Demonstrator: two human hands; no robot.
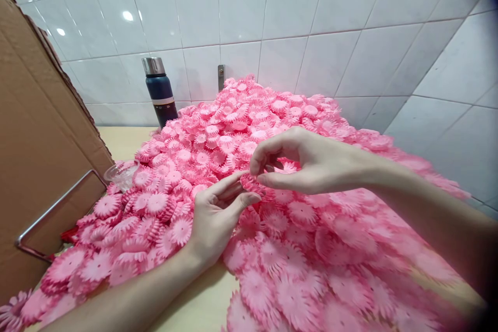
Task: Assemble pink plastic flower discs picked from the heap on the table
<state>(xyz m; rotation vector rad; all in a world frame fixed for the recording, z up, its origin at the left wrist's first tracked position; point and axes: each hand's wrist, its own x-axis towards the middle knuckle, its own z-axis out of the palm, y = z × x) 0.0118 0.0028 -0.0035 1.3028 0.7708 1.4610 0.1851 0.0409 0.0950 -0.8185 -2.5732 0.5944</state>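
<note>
A big heap of pink flower-shaped petal pieces (272, 129) covers the table. Above its middle my left hand (216, 215) and my right hand (307, 161) meet. Both pinch the same small pink flower piece (251, 182) between thumb and fingertips. My left hand comes up from below, palm toward me, fingers closed round the piece. My right hand reaches in from the right, its thumb and forefinger closed on the top of the piece. More pink pieces lie loose right under both hands.
A brown cardboard box wall (39, 145) with a metal bar (58, 207) stands at the left. A dark blue flask (161, 91) stands against the white tiled wall (311, 5) at the back. A small clear cup (121, 174) sits beside the heap. Bare tabletop (202, 306) shows at the front.
</note>
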